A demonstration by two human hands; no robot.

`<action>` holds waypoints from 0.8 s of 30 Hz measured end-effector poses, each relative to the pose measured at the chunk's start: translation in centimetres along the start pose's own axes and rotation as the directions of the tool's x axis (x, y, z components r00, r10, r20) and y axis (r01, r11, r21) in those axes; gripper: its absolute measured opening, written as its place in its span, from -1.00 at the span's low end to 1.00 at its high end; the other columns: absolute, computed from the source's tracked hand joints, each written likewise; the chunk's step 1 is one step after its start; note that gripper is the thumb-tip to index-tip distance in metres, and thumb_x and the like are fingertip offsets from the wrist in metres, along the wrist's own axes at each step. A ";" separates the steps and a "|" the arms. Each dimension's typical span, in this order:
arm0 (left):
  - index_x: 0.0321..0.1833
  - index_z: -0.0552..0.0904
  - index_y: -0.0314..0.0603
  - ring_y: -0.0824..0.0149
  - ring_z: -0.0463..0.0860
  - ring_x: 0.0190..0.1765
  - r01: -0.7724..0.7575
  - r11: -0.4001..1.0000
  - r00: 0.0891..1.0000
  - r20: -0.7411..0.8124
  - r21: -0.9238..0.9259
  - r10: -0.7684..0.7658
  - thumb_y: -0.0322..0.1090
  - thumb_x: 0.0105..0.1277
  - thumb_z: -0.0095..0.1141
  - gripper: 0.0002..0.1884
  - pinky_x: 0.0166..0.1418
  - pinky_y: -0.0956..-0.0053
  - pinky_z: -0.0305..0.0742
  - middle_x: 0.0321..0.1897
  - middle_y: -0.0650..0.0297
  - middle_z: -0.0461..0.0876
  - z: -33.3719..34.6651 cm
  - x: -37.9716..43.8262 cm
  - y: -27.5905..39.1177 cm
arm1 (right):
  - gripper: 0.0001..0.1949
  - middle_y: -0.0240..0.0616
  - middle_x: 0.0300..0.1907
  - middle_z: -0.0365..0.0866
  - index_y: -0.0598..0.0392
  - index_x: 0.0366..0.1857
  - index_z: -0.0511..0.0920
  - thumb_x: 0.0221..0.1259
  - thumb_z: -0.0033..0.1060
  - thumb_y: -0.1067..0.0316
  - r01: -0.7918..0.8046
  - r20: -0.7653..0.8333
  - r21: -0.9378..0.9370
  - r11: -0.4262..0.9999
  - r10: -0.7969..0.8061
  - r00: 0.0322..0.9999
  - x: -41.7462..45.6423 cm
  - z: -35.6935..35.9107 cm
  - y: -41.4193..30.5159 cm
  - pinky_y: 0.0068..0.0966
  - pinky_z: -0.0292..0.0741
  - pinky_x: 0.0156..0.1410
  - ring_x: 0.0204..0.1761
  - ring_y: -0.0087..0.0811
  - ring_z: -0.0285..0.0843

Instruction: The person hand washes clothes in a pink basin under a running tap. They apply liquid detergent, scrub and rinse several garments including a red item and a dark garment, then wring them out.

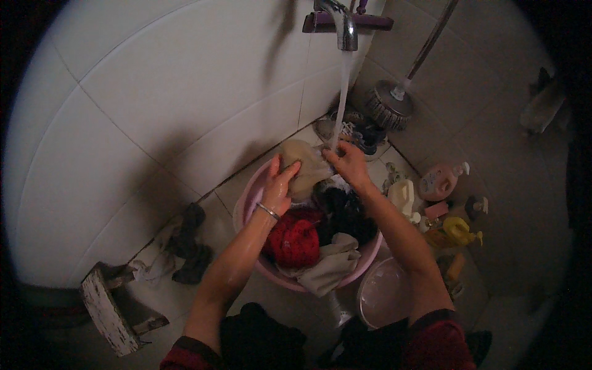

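A wet beige cloth piece (303, 159) is stretched between my hands above a pink plastic basin (252, 194). My left hand (279, 187) grips its near left side, thumb and fingers spread along the fabric. At the cloth's right end, my right hand (350, 163) pinches it with bent fingers. Water (342, 97) runs from a chrome faucet (348, 34) down to the right hand's fingers. In the basin lie a red garment (293, 238), a black garment (344, 208) and a pale grey cloth (330, 266), with some suds near the black one.
A round floor brush (392, 104) leans in the corner beside shoes (358, 132). To the right stand a pink pump bottle (439, 182), a yellow bottle (453, 232) and a smaller basin (384, 291). Dark socks (189, 245) and an overturned wooden stool (108, 310) lie left.
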State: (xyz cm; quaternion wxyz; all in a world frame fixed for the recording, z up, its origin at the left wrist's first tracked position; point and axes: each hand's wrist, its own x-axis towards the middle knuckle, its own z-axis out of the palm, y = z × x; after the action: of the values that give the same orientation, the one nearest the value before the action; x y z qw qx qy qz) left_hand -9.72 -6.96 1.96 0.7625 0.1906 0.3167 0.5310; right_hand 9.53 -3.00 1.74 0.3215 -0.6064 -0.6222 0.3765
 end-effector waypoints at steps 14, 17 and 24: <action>0.12 0.38 -0.21 0.39 0.48 -0.02 -0.207 0.881 0.978 0.057 0.425 0.202 -0.43 0.14 0.21 -0.53 0.04 0.52 0.43 -0.02 0.26 0.46 -3.4 3.5 -2.5 | -0.82 -0.46 -0.48 0.50 0.12 -0.31 0.54 0.11 0.12 0.26 -0.089 0.243 0.189 0.978 0.041 0.969 -1.5 0.4 -1.4 -0.57 0.35 -0.29 -0.44 -0.54 0.37; 0.11 0.40 -0.19 0.35 0.49 0.00 -0.133 0.911 0.989 -0.013 0.391 0.150 -0.37 0.15 0.22 -0.54 0.05 0.49 0.44 -0.03 0.23 0.49 -3.7 3.5 -2.6 | -0.91 -0.44 -0.51 0.50 0.12 -0.40 0.52 0.07 0.16 0.37 0.046 0.105 0.043 0.998 -0.050 0.993 -0.5 0.5 0.7 -0.57 0.39 -0.30 -0.47 -0.53 0.41; 0.13 0.42 -0.17 0.37 0.50 0.03 0.325 0.918 0.916 0.163 0.228 -0.365 -0.23 0.17 0.22 -0.52 0.08 0.39 0.44 -0.02 0.23 0.52 -2.9 1.4 -1.5 | -0.86 -0.42 -0.45 0.51 0.06 -0.44 0.52 0.07 0.26 0.28 -0.255 0.169 0.745 0.616 0.195 0.966 -1.0 1.6 -1.1 -0.61 0.38 -0.33 -0.45 -0.57 0.41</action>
State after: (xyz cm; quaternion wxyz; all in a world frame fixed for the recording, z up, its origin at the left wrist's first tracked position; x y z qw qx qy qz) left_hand -10.39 -6.28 -1.50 0.8502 0.2587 0.3169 0.3314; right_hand 7.67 -4.11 1.92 0.4739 -0.4741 -0.3364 0.6614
